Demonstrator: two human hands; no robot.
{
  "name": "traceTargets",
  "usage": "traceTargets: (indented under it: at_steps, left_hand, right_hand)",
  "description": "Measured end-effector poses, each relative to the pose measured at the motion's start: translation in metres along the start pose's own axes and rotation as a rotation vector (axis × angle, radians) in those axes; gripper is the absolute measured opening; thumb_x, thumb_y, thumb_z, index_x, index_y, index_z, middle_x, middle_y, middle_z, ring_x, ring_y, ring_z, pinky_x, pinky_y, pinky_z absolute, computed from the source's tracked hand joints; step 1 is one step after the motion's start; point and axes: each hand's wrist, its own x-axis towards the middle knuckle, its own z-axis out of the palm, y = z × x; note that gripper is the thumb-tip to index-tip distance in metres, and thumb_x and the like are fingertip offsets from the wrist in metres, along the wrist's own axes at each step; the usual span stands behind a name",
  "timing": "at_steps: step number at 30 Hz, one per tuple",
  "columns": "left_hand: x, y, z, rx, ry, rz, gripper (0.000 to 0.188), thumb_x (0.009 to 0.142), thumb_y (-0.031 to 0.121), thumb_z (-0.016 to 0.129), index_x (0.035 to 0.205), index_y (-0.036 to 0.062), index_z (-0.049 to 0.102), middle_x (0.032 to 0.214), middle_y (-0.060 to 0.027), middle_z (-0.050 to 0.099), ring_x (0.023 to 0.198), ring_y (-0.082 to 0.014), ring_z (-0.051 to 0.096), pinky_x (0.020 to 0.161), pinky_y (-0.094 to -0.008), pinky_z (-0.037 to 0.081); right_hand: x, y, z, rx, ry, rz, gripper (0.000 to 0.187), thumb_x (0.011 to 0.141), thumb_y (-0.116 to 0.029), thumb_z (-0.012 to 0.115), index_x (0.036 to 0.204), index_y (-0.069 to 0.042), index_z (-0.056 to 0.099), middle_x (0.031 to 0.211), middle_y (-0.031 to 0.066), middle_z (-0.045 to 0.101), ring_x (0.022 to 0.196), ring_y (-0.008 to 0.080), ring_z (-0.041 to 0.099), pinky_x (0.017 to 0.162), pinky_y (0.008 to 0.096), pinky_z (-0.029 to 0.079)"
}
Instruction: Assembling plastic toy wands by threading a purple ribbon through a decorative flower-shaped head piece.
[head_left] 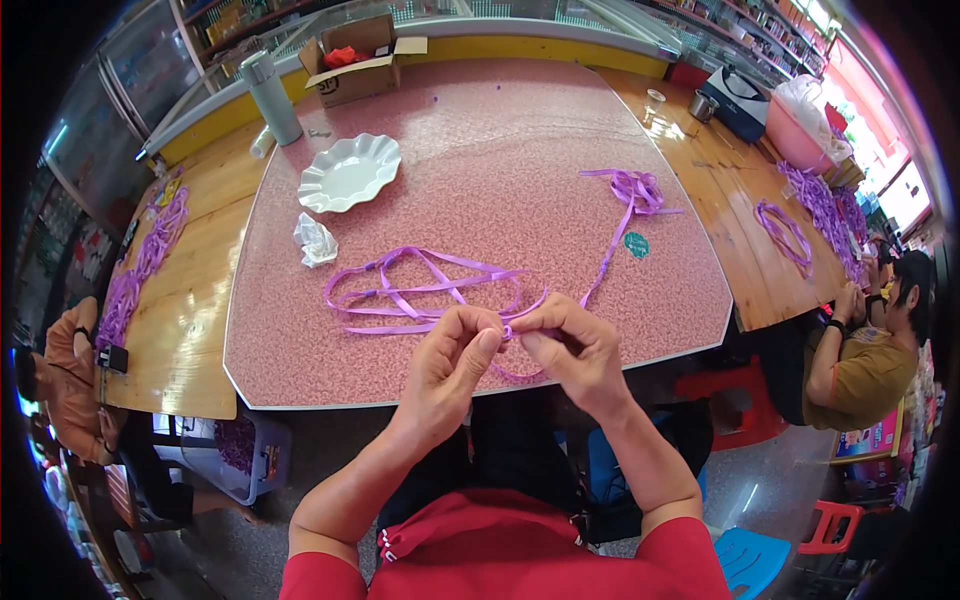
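My left hand point(455, 355) and my right hand point(570, 345) meet above the near edge of a pink speckled table point(480, 190). Both are closed in a pinch on a narrow purple ribbon, with a small purple loop point(507, 332) showing between the fingertips. Just beyond my left hand, loops of purple ribbon point(400, 290) lie flat on the tabletop. From near my right hand a strand runs away to a bunched purple ribbon point(635, 190) at the right. The exact form of the small piece is partly hidden by my fingers.
A white scalloped dish point(350, 173), crumpled tissue point(315, 241), a grey-green flask point(271, 98) and an open cardboard box point(358, 62) stand at the back left. A green round sticker point(637, 245) lies right. People sit at wooden side tables with purple ribbon heaps point(825, 215).
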Motion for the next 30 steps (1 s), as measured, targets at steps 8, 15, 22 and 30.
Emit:
traceTargets:
  at_steps: [8,15,22,30]
  left_hand:
    - [-0.001,-0.002,-0.006,-0.484,0.009,-0.162,0.011,0.104,0.017,0.058,0.105,0.0057,0.059,0.113,-0.0087,0.065,0.098,-0.0135,0.062,0.091,-0.0294,0.049]
    - [0.002,-0.014,0.000,0.035,0.052,0.116,0.008,0.099,0.008,0.063,0.104,0.0026,0.059,0.115,-0.0128,0.068,0.097,-0.0171,0.067,0.082,-0.0308,0.052]
    - [0.010,-0.002,-0.003,1.072,-0.095,0.701,0.021,0.083,-0.001,0.073,0.099,0.0022,0.060,0.108,-0.0137,0.068,0.090,-0.0312,0.068,0.077,-0.0374,0.053]
    - [0.010,-0.007,-0.008,1.061,-0.112,0.732,0.024,0.080,-0.003,0.075,0.100,0.0015,0.061,0.109,-0.0165,0.069,0.088,-0.0335,0.068,0.076,-0.0395,0.054]
  right_hand:
    - [0.003,0.003,-0.017,0.626,0.021,0.558,0.009,0.094,-0.008,0.070,0.102,-0.005,0.069,0.075,-0.0032,0.057,0.054,0.0007,0.038,0.045,0.0190,0.024]
    - [-0.009,0.010,0.003,-0.180,0.119,0.067,0.011,0.097,-0.010,0.068,0.101,0.000,0.072,0.085,0.0024,0.066,0.069,0.0080,0.059,0.057,0.0224,0.044]
    - [-0.004,0.006,-0.005,-0.438,0.062,-0.108,0.015,0.098,-0.013,0.068,0.099,0.000,0.075,0.088,0.0017,0.067,0.075,0.0070,0.060,0.061,0.0231,0.046]
    - [-0.009,0.001,0.000,-0.264,0.078,0.182,0.018,0.097,-0.014,0.069,0.107,0.000,0.074,0.091,0.0042,0.066,0.081,0.0120,0.059,0.070,0.0254,0.046]
